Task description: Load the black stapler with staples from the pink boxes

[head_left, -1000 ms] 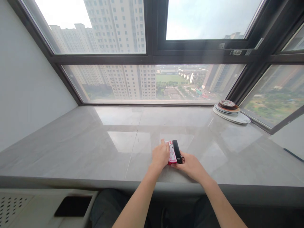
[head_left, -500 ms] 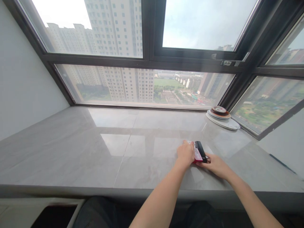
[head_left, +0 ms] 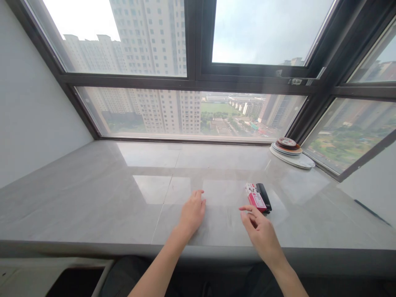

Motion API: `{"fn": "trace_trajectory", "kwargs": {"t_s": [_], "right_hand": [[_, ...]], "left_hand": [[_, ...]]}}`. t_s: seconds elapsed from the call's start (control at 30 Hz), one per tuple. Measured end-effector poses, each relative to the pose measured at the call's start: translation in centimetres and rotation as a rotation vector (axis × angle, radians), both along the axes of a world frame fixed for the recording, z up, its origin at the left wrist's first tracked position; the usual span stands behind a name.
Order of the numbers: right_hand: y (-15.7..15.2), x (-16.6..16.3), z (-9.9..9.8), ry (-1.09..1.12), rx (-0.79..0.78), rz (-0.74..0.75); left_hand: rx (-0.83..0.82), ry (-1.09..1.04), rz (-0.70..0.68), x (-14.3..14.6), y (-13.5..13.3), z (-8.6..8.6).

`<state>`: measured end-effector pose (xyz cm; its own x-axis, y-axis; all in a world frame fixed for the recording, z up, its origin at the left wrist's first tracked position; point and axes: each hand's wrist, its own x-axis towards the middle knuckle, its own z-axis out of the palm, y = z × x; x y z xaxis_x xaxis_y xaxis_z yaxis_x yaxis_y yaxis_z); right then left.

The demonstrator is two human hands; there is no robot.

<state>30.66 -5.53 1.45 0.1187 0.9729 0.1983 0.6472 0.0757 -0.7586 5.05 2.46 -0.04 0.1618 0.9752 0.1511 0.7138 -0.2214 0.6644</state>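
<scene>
A small red and white box (head_left: pixel 255 198) lies on the grey stone sill (head_left: pixel 93 198), with a slim black device (head_left: pixel 264 196) tight against its right side. My right hand (head_left: pixel 260 232) hovers just below and left of the box, fingers loosely spread, holding nothing. My left hand (head_left: pixel 192 212) rests flat on the sill well to the left of the box, fingers stretched out and empty. Neither hand touches the box or the device.
A stack of plates (head_left: pixel 291 152) sits at the far right corner by the window frame (head_left: pixel 198 80). A white wall (head_left: pixel 34 115) bounds the sill on the left. The sill's front edge runs just under my wrists.
Both hands have let go of the box and black device and drawn back toward me; the left hand has moved well to the left. The box and device stay on the sill.
</scene>
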Motion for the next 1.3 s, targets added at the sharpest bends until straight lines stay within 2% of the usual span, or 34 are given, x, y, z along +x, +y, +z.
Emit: {"fn": "trace_trajectory", "kwargs": {"t_s": [0.07, 0.13, 0.23, 0.37, 0.67, 1.3], "right_hand": [[0.8, -4.3, -0.6, -0.102, 0.027, 0.158], [2.1, -7.1, -1.3, -0.286, 0.052, 0.247], [3.4, -9.0, -2.2, -0.542, 0.014, 0.203], [3.6, -9.8, -2.8, -0.688, -0.045, 0.128], [3.7, -10.0, -3.4, -0.724, -0.056, 0.121], [3.6, -10.2, -3.6, -0.72, -0.045, 0.121]], "left_hand": [[0.042, 0.062, 0.042, -3.1, -1.6, 0.0], [0.113, 0.197, 0.06, -5.2, -3.0, -0.2], [0.225, 0.418, 0.052, -6.4, -4.2, -0.5], [0.225, 0.539, -0.011, -5.8, -3.8, -1.1], [0.196, 0.536, 0.007, -5.6, -3.2, -1.9], [0.2, 0.535, 0.019, -5.3, -3.3, -2.0]]}}
